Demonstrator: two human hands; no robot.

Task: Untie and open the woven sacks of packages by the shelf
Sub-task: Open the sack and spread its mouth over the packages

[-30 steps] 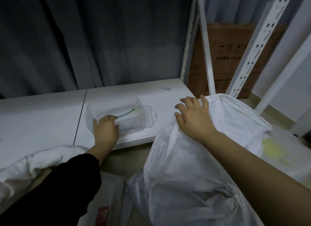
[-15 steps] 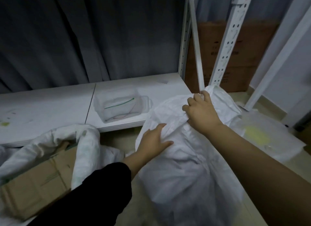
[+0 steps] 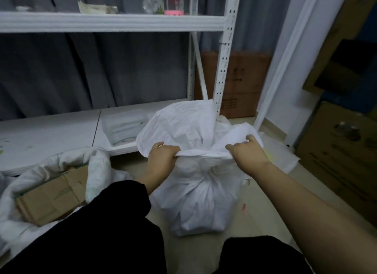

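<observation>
both hands grip the near rim of the white woven sack (image 3: 195,200) that stands on the floor in front of the shelf (image 3: 114,23). the left hand (image 3: 162,158) is curled round a bunched fold of the rim, the right hand (image 3: 247,154) pinches the same edge further right — the fabric is stretched taut between them. above the hands the sack's mouth flares upward; below them its neck is gathered tight. a second sack (image 3: 51,165), open round a cardboard box (image 3: 51,196), lies to the left. a clear plastic container (image 3: 124,124) sits on the bottom shelf board.
</observation>
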